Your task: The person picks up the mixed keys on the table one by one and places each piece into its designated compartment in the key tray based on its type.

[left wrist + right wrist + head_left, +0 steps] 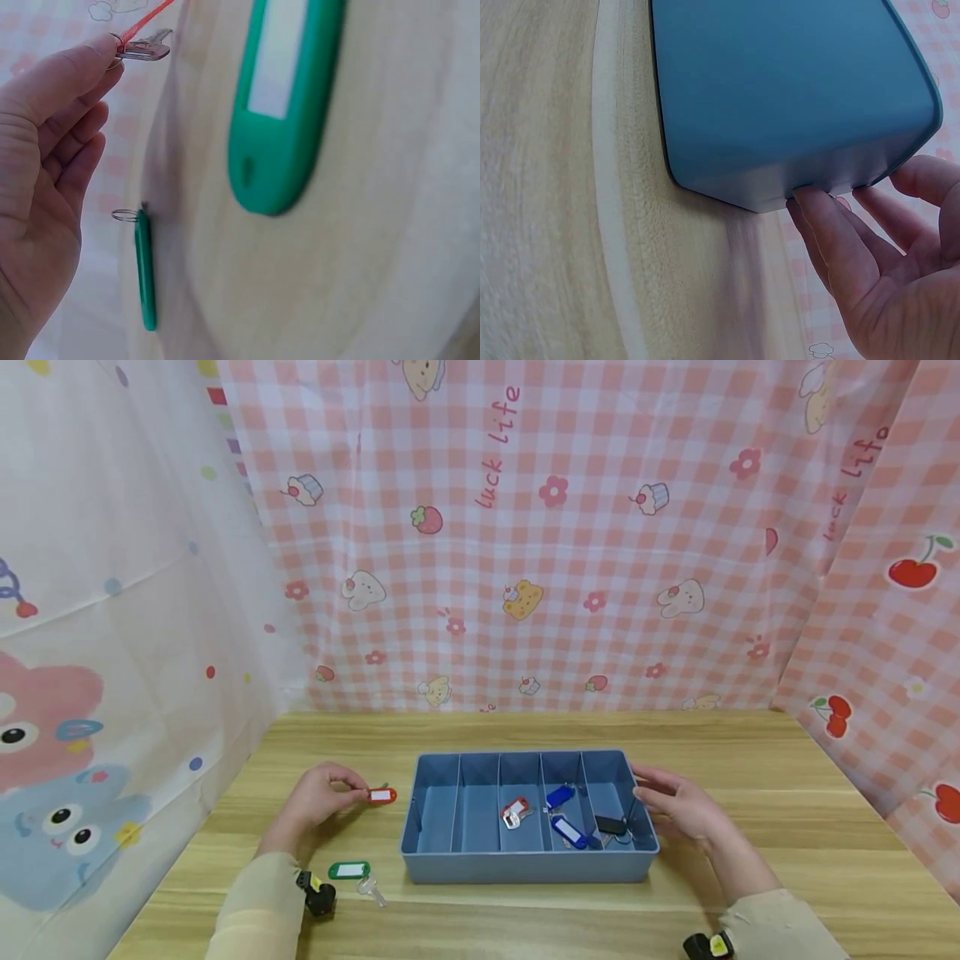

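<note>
My left hand (pixel 322 795) is left of the blue-grey divided tray (pixel 525 867). Thumb and fingertips pinch the ring of a red key tag (pixel 382 795), and its key (pixel 146 49) hangs beside the fingertips in the left wrist view. On the table below that hand lies a green key tag (pixel 349 870) with a key (pixel 371 888). Another green key tag (pixel 145 274) shows edge-on near the palm. My right hand (pixel 678 802) is at the tray's right end, its extended fingers (pixel 832 232) against the outer wall and its thumb at the rim.
Inside the tray, a red key tag (pixel 516 807) lies in the middle compartment. Two blue tags, one upper (pixel 559 796) and one lower (pixel 569 832), share the compartment to its right. A black tag (pixel 611 826) is at the right end. Patterned cloth (pixel 555 543) hangs behind the table.
</note>
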`<action>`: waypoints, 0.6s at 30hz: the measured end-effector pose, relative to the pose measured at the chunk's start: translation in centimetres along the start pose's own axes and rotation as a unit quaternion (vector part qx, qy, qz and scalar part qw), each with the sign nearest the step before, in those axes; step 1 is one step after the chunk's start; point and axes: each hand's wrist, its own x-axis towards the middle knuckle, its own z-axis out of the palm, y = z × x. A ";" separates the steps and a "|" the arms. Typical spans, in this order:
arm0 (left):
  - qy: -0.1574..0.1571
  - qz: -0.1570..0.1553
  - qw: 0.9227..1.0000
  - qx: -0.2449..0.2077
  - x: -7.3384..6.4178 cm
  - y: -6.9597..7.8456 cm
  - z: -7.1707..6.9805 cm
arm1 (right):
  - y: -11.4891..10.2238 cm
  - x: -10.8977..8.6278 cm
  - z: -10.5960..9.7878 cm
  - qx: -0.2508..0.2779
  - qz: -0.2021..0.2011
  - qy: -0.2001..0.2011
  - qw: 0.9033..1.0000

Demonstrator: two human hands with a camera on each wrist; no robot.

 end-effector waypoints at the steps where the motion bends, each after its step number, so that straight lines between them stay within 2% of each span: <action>1: 0.001 0.004 1.000 0.001 0.0 0.1 0.0 | 0.0 0.0 0.0 0.001 0.002 0.001 1.000; 7: 0.008 0.028 1.000 0.008 0.4 0.5 -0.2 | 0.0 0.0 0.1 0.003 0.003 0.001 1.000; 18: 0.013 0.051 0.999 0.010 0.9 1.8 -0.1 | 0.1 0.1 0.0 0.000 0.002 0.001 1.000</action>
